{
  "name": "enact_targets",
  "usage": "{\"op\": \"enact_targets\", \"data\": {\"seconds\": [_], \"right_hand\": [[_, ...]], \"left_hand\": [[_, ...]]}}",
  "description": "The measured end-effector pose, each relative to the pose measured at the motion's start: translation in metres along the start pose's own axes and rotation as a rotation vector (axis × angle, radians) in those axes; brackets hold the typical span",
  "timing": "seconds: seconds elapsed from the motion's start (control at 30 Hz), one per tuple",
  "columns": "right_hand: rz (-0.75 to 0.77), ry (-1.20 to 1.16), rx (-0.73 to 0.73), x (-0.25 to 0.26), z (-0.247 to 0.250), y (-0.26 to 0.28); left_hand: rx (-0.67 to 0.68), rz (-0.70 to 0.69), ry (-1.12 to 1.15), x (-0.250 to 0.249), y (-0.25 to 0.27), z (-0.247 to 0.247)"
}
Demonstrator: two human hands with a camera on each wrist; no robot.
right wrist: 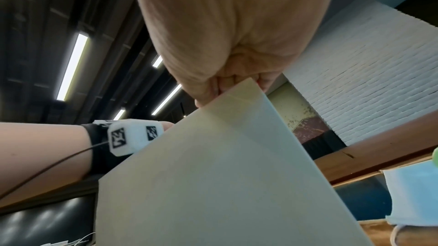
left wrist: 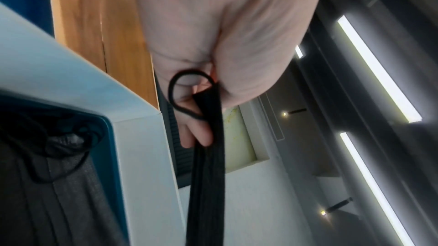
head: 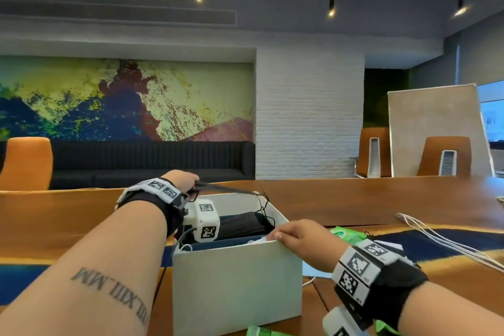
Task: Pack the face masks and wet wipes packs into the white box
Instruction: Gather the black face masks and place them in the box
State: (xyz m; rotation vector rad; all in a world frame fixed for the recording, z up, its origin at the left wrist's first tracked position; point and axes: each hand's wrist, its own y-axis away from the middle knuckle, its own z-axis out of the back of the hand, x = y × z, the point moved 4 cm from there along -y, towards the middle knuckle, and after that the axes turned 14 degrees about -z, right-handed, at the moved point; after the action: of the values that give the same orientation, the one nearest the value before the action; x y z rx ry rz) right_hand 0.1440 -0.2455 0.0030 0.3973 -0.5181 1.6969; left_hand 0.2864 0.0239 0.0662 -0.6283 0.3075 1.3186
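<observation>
The white box (head: 237,281) stands on the wooden table just in front of me, with black face masks (head: 240,222) lying inside it. My left hand (head: 188,181) hovers over the box's far left corner and pinches one end of a black face mask (head: 226,188) that stretches flat above the opening; its ear loop (left wrist: 176,96) curls by my fingers in the left wrist view. My right hand (head: 291,234) grips the box's near right top corner (right wrist: 246,89). A green wet wipes pack (head: 346,234) lies right of the box, another green pack (head: 261,331) at its front foot.
Light blue face masks (right wrist: 417,195) are stacked right of the box. White cables (head: 441,240) trail across the table's right side. Orange chairs (head: 26,162) and a black sofa (head: 152,161) stand beyond the far table edge (head: 354,181).
</observation>
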Motion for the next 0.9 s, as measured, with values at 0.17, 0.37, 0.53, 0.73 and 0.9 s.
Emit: {"op": "enact_targets", "data": {"seconds": [0.17,0.37,0.53,0.73,0.9], "right_hand": [[0.005,0.014,-0.015,0.000,-0.001,-0.001],[0.016,0.007,-0.008,-0.001,-0.001,-0.002],[0.016,0.001,-0.006,0.000,-0.001,0.001],[0.010,0.003,-0.003,-0.001,-0.002,0.001],[-0.001,-0.009,0.011,0.001,-0.002,0.002]], "left_hand": [[0.372,-0.019,-0.672,0.016,-0.023,-0.029],[0.471,0.072,-0.828,0.058,-0.070,-0.043],[0.519,0.024,-0.781,0.029,-0.036,-0.044],[0.565,0.018,-0.700,0.002,-0.006,-0.045],[0.457,0.014,-0.545,-0.017,0.001,-0.043]]}}
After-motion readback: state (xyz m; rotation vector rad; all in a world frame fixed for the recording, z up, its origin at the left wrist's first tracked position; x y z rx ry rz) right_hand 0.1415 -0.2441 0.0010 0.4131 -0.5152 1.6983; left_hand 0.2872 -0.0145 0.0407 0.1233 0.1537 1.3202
